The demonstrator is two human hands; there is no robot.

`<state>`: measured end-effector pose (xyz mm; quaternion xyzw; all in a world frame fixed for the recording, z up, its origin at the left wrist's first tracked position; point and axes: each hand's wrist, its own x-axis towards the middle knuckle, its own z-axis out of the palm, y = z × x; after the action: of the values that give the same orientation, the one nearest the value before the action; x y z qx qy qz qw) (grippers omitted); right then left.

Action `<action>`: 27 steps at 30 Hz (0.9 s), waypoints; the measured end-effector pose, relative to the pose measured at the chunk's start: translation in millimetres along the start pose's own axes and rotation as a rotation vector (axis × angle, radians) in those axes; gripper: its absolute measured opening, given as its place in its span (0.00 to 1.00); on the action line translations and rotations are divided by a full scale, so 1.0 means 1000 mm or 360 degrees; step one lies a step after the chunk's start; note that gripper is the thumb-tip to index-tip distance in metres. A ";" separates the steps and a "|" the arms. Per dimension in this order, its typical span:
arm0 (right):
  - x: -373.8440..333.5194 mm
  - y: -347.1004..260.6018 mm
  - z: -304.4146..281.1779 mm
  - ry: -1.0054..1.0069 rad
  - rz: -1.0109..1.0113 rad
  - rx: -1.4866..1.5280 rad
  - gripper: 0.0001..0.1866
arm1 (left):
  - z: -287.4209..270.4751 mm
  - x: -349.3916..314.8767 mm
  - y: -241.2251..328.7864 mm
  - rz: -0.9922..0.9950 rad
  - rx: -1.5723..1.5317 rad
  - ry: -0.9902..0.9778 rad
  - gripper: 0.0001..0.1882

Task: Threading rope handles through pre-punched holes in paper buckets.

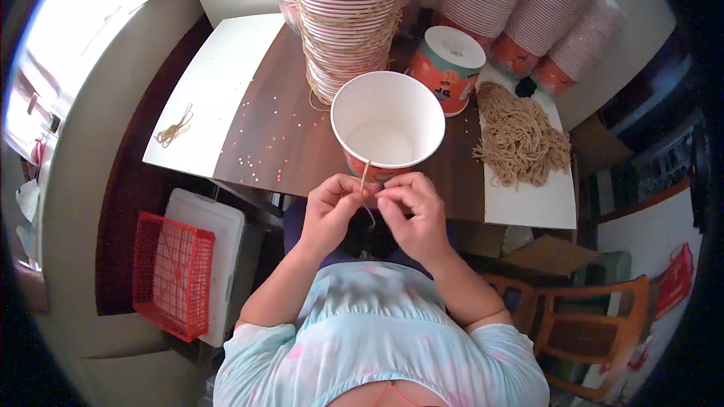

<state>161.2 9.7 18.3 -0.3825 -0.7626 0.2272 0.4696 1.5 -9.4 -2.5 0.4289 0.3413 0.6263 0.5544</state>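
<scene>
A large paper bucket (388, 138) with a white inside and an orange outer wall stands upright at the table's near edge, its mouth facing up. Against its near side, a thin tan cord (366, 173) rises past the rim, and its lower end hangs between my hands. My left hand (332, 211) pinches this cord between thumb and forefinger. My right hand (415, 212) is closed beside it, fingertips meeting at the cord close to the bucket wall. Whether the cord passes through the wall is hidden by my fingers.
Behind the bucket rises a tall nested bucket stack (349, 30) with cords hanging from it. An upturned bucket (452, 60) and a heap of tan cords (522, 136) lie right. Loose cords (175, 126) rest left. A red basket (173, 275) and wooden chair (584, 328) flank me.
</scene>
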 end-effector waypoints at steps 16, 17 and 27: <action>0.007 0.000 0.011 -0.0191 0.0501 0.0505 0.07 | 0.005 -0.001 0.017 0.0625 0.1371 0.0025 0.16; 0.008 -0.003 0.009 -0.0262 0.0396 0.0326 0.07 | 0.003 0.003 0.017 0.0624 0.1370 0.0026 0.16; 0.017 -0.012 0.000 -0.0287 0.0454 0.0321 0.05 | -0.003 0.019 0.012 0.0893 0.1550 -0.0235 0.19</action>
<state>152.4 16.3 36.6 -0.4158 -0.7130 0.4001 0.3984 -6.7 7.6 10.3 0.7520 0.4241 0.4883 0.1272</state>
